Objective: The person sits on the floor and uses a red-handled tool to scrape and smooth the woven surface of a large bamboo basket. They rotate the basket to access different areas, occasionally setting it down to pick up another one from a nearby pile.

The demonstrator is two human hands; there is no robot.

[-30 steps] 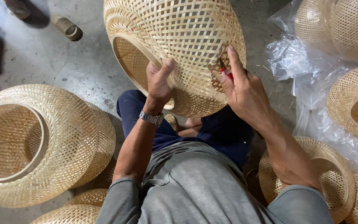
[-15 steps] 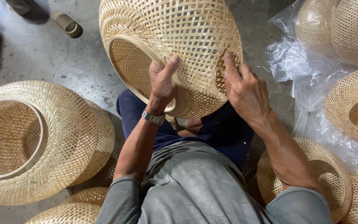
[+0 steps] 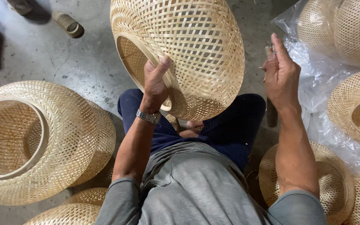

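Gripping the rim, the left hand (image 3: 155, 81) holds a round open-weave bamboo basket (image 3: 188, 50).

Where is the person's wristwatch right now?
The wristwatch sits on the left wrist, just below the left hand gripping the rim of the woven bamboo shade, above the lap.

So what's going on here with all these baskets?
A seated person holds a round woven basket over their lap. The left hand grips it at the rim of its opening. The right hand is off the basket, raised beside it, pinching something small that I can't make out. More woven baskets lie around on the concrete floor, some on clear plastic sheeting.
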